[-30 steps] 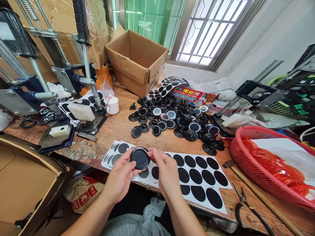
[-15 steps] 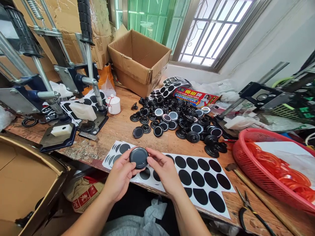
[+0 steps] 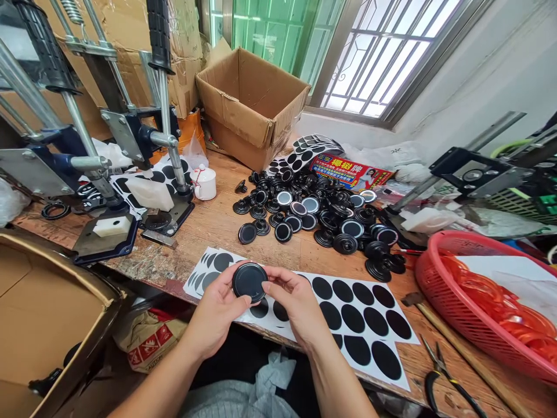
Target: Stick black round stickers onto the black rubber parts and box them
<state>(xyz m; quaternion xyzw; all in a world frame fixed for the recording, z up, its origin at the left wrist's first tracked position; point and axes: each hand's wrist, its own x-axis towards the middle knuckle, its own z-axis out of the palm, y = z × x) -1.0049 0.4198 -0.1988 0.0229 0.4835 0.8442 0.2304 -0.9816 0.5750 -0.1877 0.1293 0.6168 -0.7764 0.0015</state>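
Between my two hands, a round black knob [image 3: 249, 281] is held with its flat disc face turned up towards me. My left hand [image 3: 220, 310] grips its left and lower edge, the thumb at the bottom rim. From the right, my right hand [image 3: 296, 299] pinches the rim, its thumb tip on the face's edge. Beneath the hands lie white sheets of round black stickers [image 3: 352, 316] at the table's front edge. Farther back is a heap of similar black knobs [image 3: 308, 203], some with pale ringed faces.
Hand presses [image 3: 165, 139] stand at the left, another press [image 3: 470, 168] at the right. A red basket [image 3: 439, 290] of orange rings, a hammer [image 3: 470, 348] and pliers [image 3: 441, 371] lie right. A carton [image 3: 243, 128], a white lidded cup [image 3: 203, 183] and a low box [image 3: 56, 325] are also around.
My left thumb has slid off the face down to the knob's lower rim. My right thumb has shifted slightly along the edge. The whole view has moved a little.
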